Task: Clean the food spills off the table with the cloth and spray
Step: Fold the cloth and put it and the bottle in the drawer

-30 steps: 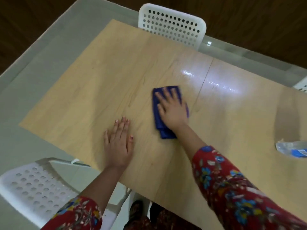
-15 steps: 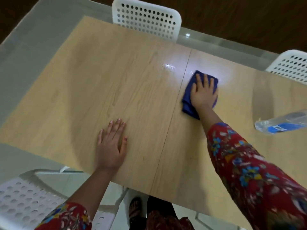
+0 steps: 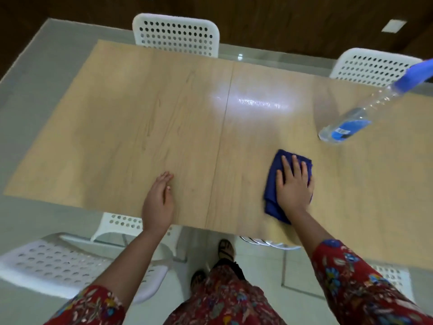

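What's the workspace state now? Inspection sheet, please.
Surface: wooden table, seam down the middle, glare patch on the far side; no spills visible.
Job's things: blue cloth lies on the table under the right hand; spray bottle stands beyond it, apart.
Clutter: nothing seen.
Hands: left hand open, fingers straight, resting near the table's near edge; right hand flat, pressing the cloth.
Cables: nothing seen.
Surroundings: white perforated chairs around the table; pale floor.

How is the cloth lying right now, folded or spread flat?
Folded: the blue cloth shows stacked layers at its near edge, under the flat right hand.
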